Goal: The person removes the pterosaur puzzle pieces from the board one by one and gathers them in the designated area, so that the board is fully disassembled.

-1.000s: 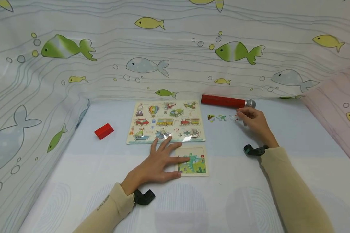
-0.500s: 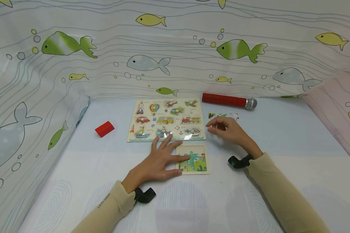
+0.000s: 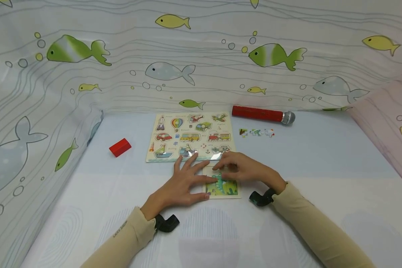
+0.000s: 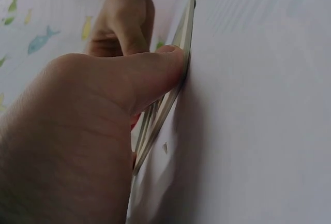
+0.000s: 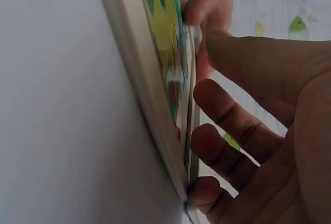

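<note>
A small square dinosaur puzzle (image 3: 226, 190) in a pale wooden frame lies flat on the table. My left hand (image 3: 179, 188) rests with spread fingers over its left side, and the thumb (image 4: 160, 66) presses its edge in the left wrist view. Over the puzzle's upper part is my right hand (image 3: 246, 169), its fingers bent a little. In the right wrist view the right thumb (image 5: 248, 53) and fingers (image 5: 222, 102) stand apart near the frame, with nothing seen between them. Behind lies a vehicle puzzle board (image 3: 191, 130), touched by left fingertips at its front edge.
Several small loose puzzle pieces (image 3: 256, 132) lie in a row right of the vehicle board. A red microphone (image 3: 261, 114) with a silver head lies behind them. To the left is a red block (image 3: 120, 147). Fish-patterned cloth walls (image 3: 201, 56) enclose the table's back and sides.
My right hand has moved left and nearer, from the loose pieces to above the dinosaur puzzle. The pieces remain in their row. My left hand has stayed in place.
</note>
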Tool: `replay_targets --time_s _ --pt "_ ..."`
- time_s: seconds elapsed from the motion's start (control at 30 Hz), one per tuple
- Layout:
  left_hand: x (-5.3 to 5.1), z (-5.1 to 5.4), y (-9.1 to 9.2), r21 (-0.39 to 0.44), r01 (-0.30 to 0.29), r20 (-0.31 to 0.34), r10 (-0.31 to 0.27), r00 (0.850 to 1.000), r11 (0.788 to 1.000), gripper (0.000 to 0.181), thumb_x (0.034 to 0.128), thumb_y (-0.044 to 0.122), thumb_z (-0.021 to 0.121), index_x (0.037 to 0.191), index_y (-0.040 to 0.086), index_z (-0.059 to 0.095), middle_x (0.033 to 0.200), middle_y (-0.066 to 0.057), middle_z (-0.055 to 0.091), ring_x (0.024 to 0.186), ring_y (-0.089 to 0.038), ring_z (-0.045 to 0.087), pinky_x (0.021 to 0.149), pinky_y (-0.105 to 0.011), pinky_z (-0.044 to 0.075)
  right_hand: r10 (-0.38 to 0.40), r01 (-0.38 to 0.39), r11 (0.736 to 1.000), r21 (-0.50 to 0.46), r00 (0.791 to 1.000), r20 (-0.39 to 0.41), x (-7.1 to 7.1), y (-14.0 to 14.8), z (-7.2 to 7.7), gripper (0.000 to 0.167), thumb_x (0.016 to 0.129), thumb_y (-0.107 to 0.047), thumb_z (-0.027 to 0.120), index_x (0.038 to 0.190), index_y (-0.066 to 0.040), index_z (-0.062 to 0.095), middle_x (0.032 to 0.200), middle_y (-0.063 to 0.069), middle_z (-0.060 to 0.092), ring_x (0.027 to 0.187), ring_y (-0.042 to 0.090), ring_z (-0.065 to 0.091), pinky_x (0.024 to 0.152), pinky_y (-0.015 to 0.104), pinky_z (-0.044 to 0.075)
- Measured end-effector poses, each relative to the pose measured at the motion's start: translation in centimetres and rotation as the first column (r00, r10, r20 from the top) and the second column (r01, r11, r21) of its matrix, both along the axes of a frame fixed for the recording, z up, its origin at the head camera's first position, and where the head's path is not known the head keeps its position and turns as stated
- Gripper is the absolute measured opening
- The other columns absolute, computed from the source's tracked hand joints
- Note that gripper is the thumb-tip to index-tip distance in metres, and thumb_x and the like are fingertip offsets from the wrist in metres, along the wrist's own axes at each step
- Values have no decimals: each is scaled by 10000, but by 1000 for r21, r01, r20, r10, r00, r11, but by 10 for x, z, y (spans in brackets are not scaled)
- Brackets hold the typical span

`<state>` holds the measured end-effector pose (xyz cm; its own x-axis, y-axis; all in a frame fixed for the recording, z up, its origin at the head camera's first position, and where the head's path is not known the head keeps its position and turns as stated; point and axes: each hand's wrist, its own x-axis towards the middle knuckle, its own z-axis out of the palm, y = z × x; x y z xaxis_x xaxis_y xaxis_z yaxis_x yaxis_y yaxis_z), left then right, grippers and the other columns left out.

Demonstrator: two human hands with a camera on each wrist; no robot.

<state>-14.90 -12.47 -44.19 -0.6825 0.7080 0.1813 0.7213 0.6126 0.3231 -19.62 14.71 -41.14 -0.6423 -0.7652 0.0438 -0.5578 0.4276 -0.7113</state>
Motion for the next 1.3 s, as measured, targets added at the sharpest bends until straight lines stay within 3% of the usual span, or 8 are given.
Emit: replay_targets --time_s 0.23,0.37,0.6,0.77,0.97,1.3 --pt "-1 1 1 66 -52 112 44 993 996 427 872 567 687 1224 338 609 1628 25 412 1592 -342 145 1189 -698 -33 37 -36 999 35 999 -17 6 -9 -5 275 916 -150 751 1183 -214 756 1079 -22 658 933 161 480 810 289 404" --pt "-1 2 2 85 -73 129 61 990 994 452 873 573 680 1229 312 584 1613 42 429 1594 -320 150 1202 -676 -31 26 -24 998 58 999 -28 8 -10 -5 295 906 -175 770 1197 -218 756 1071 -24 642 935 135 456 811 285 391" --pt "-4 1 3 101 -125 51 121 991 987 630 852 610 692 1381 289 575 1623 -42 375 1580 -352 159 1180 -692 94 40 -36 998 57 996 -75 9 -11 -3 289 896 -178 783 1183 -168 759 1065 -6 648 932 134 462 815 278 388" --pt "-4 -1 3 23 -164 3 164 986 986 750 846 684 657 1469 282 546 1687 -46 271 1589 -386 102 1159 -712 92 34 -32 998 48 998 -61 9 -11 -3 286 890 -176 792 1174 -165 762 1068 -6 646 928 137 465 810 270 395" --pt "-3 0 3 -46 -191 5 191 981 981 788 846 729 618 1509 320 501 1711 -70 215 1597 -395 52 1166 -726 58 18 -16 999 50 999 -44 8 -11 -5 273 885 -172 798 1156 -173 763 1081 -19 646 952 141 475 828 277 404" --pt "-1 -1 2 -57 -211 -9 211 977 976 729 834 748 613 1472 406 530 1702 -48 250 1592 -407 66 1147 -758 64 -7 7 999 47 1000 -12 12 -14 -2 270 873 -155 806 1139 -168 764 1028 1 633 935 150 465 830 293 394"
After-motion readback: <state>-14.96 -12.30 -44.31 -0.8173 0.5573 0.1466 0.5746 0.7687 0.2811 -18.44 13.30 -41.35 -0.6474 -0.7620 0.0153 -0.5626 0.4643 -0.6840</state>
